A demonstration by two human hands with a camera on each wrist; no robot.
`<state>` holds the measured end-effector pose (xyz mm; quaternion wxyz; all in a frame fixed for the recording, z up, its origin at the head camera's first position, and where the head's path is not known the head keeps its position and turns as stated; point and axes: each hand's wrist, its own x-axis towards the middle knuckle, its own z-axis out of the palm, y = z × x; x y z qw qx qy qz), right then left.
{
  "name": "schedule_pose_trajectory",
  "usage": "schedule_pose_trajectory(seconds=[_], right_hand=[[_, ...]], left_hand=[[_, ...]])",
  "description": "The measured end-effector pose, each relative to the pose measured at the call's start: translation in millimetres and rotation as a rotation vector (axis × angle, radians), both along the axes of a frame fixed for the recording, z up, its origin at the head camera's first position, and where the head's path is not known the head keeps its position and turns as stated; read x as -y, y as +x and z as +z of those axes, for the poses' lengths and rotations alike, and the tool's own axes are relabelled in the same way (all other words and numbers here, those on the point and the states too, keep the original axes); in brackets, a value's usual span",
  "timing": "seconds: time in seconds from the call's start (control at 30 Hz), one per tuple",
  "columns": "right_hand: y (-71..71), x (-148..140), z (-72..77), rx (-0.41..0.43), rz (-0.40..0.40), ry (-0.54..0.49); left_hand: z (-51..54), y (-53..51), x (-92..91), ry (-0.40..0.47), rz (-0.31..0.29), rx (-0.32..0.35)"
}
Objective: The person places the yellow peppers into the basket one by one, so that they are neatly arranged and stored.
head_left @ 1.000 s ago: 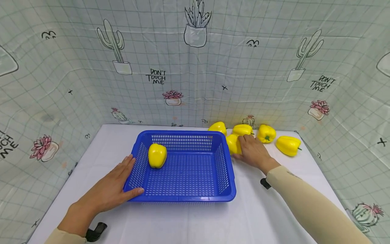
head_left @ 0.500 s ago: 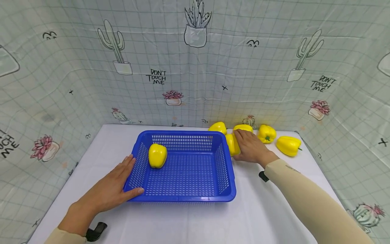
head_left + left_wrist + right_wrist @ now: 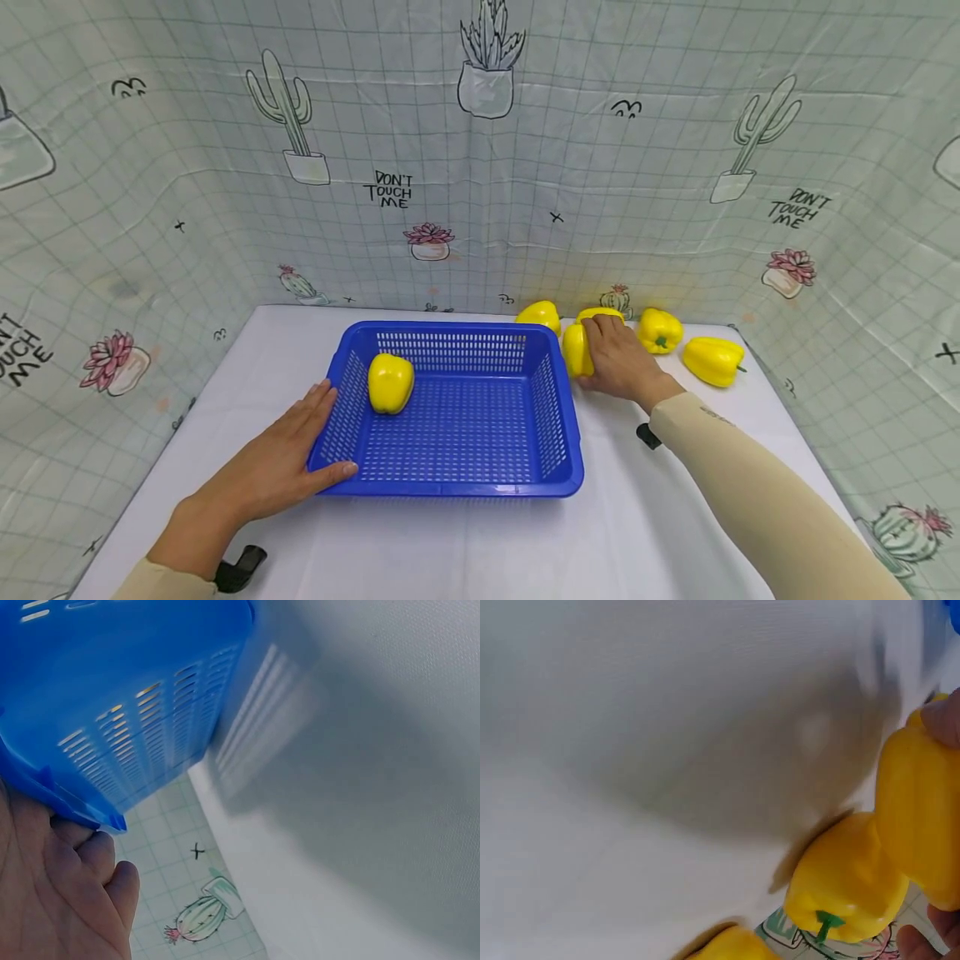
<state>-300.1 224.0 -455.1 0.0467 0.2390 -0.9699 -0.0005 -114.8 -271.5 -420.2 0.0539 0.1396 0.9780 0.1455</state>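
Observation:
In the head view, a yellow bell pepper (image 3: 391, 383) sits inside the blue perforated basket (image 3: 450, 489), toward its left side. My left hand (image 3: 273, 458) rests on the basket's left rim, fingers straight and thumb across the front corner. Just past the right rim, my right hand (image 3: 621, 358) grips another yellow bell pepper (image 3: 576, 352). The right wrist view shows this pepper (image 3: 919, 810) between thumb and fingertips, though most of the hand is out of frame. Underneath the rim, the left fingers (image 3: 97, 855) appear in the left wrist view.
Several more yellow bell peppers lie along the back right: one behind the basket's corner (image 3: 540, 317), one partly behind my right hand (image 3: 600, 315), one with its green stem forward (image 3: 660, 331) and one farthest right (image 3: 712, 362). A patterned curtain (image 3: 555, 167) encloses the white table (image 3: 420, 550).
My right hand has closed its grip on the pepper beside the basket and shifted it slightly, a little away from the rim. The left hand stays on the basket.

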Motion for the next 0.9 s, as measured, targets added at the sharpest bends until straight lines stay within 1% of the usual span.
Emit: schedule_pose_trajectory(seconds=[0.1, 0.2, 0.4, 0.5, 0.67, 0.8, 0.9], right_hand=[[0.6, -4, -1.1, -0.058, -0.007, -0.009], [1.5, -6, 0.4, -0.106, 0.01, -0.02], [0.2, -7, 11.4, -0.209, 0.05, -0.024], [-2.6, -5, 22.2, -0.28, 0.071, -0.017], [-8.3, 9, 48.5, -0.392, 0.124, -0.056], [-8.6, 34, 72.2, -0.453, 0.183, -0.116], [-5.5, 59, 84.9, -0.469, 0.225, -0.151]], left_hand=[[0.2, 0.3, 0.0, 0.001, 0.004, 0.003], [0.0, 0.4, 0.2, 0.002, 0.003, 0.002], [-0.4, 0.1, 0.0, -0.007, 0.002, -0.005], [-0.2, -0.1, -0.2, -0.011, 0.001, -0.006], [0.3, 0.6, -0.3, -0.015, -0.007, -0.012], [0.8, 1.5, -0.6, -0.013, -0.01, -0.014], [0.7, 1.3, -0.1, -0.014, -0.011, -0.015]])
